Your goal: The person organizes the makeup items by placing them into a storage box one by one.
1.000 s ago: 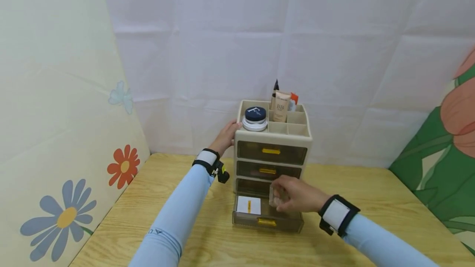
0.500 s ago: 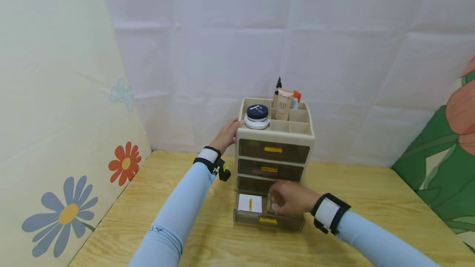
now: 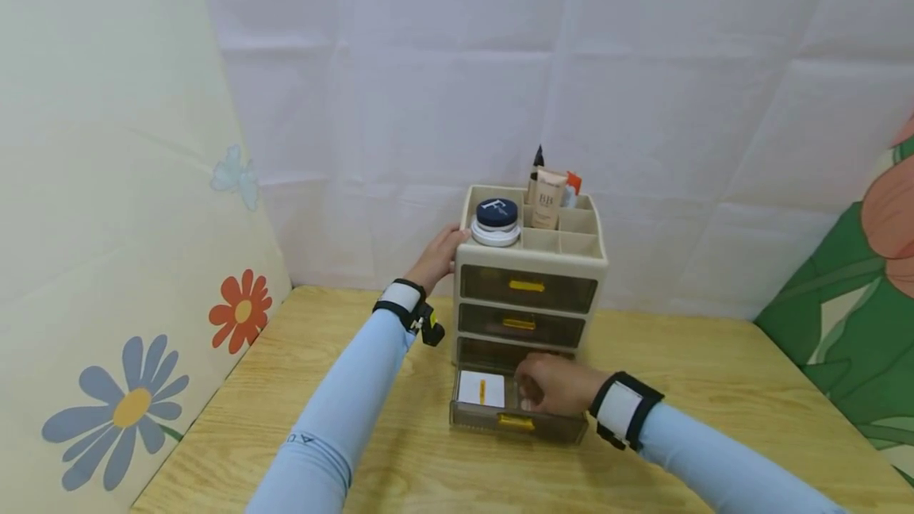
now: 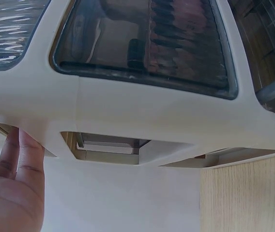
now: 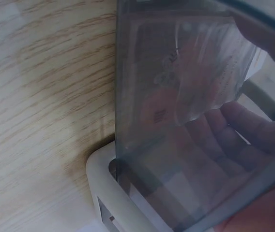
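Observation:
A cream makeup organizer [image 3: 530,255] with smoky drawers stands on the table. My left hand [image 3: 434,258] grips its upper left side, thumb at the top rim; in the left wrist view the fingers [image 4: 30,159] reach into an opening in its back. The bottom drawer [image 3: 474,417] is pulled out. In its left part lies a white square [image 3: 470,387] with a yellow strip. My right hand [image 3: 560,384] is down in the drawer's right part, fingers curled. Through the smoky wall, the right wrist view shows a clear plastic packet [image 5: 215,72] with print at its fingertips.
On the organizer's top are a dark-blue-lidded jar [image 3: 497,212] on a white round case [image 3: 496,235], a BB cream tube [image 3: 546,198], a black-tipped pen [image 3: 538,159] and a red-capped item [image 3: 574,181]. A white cloth backdrop [image 3: 400,117] hangs behind the wooden table [image 3: 685,371].
My right hand has lowered into the bottom drawer with the clear plastic packet and shifted slightly left. My left hand keeps its place on the organizer. The head view has tilted slightly.

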Demonstrator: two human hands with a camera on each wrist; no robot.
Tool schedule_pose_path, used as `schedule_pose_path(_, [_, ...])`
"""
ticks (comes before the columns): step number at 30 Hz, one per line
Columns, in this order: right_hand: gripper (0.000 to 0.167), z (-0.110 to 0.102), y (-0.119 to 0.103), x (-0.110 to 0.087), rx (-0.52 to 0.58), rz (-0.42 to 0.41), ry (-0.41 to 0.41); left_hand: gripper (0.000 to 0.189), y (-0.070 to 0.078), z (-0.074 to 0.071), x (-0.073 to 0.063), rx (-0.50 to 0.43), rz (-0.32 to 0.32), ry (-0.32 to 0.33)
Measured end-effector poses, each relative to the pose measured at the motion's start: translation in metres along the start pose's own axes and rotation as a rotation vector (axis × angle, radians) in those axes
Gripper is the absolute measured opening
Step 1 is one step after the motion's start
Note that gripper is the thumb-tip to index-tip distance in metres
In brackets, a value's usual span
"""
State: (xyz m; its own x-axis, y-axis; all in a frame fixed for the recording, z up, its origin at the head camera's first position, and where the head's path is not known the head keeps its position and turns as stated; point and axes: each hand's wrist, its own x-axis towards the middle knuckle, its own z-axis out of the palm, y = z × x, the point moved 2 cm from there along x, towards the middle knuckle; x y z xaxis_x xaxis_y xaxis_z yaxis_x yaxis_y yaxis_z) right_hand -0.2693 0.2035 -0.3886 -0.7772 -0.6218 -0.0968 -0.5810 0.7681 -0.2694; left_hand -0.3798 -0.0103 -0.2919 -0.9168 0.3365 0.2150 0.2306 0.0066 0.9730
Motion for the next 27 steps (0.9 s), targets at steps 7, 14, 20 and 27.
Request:
schedule_pose_path(7, [0.015,0.0016,-0.0026,0.0002,-0.002,-0.010,-0.011,0.055,0.0011,-0.0003,0.0010,0.009,-0.010,0.012])
schedule_pose_path(14, [0.016,0.0054,-0.0018,0.0002,-0.003,0.004,-0.016,0.054,-0.0003,-0.0003,0.0017,0.005,-0.012,0.009])
schedule_pose_path(20, [0.016,0.0035,-0.0030,-0.0002,-0.006,0.005,-0.017,0.056,0.0010,-0.0001,0.0030,-0.003,-0.002,0.004])
schedule_pose_path(27, [0.019,-0.0043,-0.0038,-0.0092,-0.008,-0.042,0.019,0.056,-0.0013,-0.0011,0.0018,-0.009,-0.006,-0.006])
